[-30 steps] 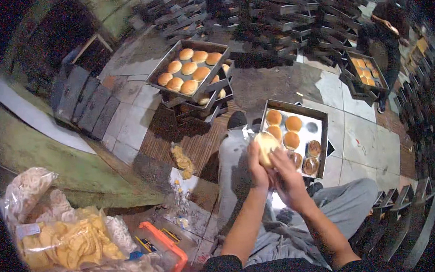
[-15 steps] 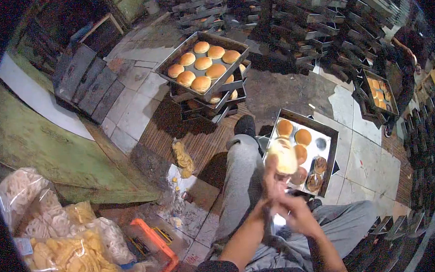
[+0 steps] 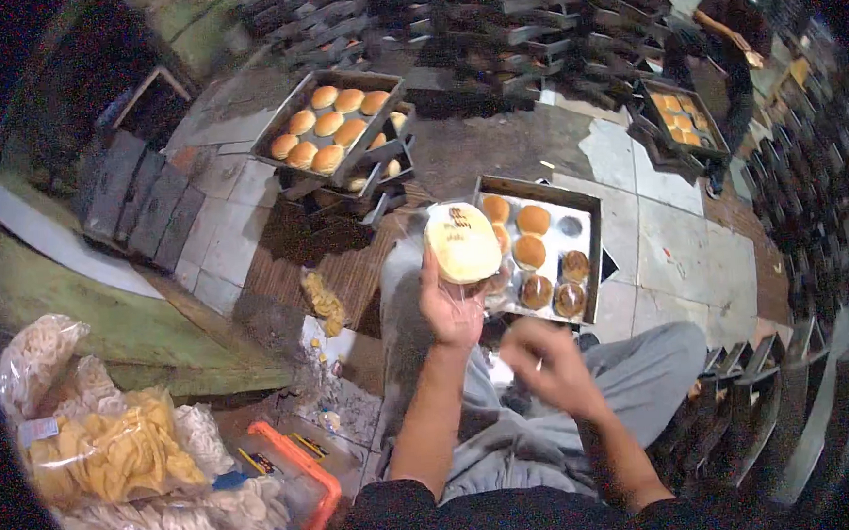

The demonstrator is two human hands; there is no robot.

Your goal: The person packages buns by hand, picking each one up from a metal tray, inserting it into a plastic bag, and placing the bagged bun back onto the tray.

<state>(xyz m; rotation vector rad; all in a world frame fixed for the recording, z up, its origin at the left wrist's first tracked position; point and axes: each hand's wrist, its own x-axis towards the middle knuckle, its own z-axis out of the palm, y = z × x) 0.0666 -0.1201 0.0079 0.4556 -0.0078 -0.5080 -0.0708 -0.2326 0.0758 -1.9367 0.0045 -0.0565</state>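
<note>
My left hand (image 3: 452, 310) holds up a round, pale bun in a clear plastic bag (image 3: 463, 245). Dark print shows on the bag's upper part. The fingers and palm support it from below and the side. My right hand (image 3: 550, 362) is lower and to the right, apart from the bag, over my lap; its fingers look curled but are smeared by motion. Just beyond it, a baking tray (image 3: 591, 255) rests in front of my knees, with golden-topped buns (image 3: 531, 251) and several darker ones (image 3: 536, 290) in it.
Stacked trays of buns (image 3: 331, 127) stand ahead on the left. Bags of yellow and whitish twisted material (image 3: 125, 448) lie at lower left beside an orange-rimmed box (image 3: 323, 475). Another person (image 3: 722, 38) is at far right by a tray of buns (image 3: 680, 118). Dark trays are stacked behind.
My view has swung right. The bagged bun, blurred earlier, now shows clearly in my left hand. My hands were close together; the right has moved away from the left.
</note>
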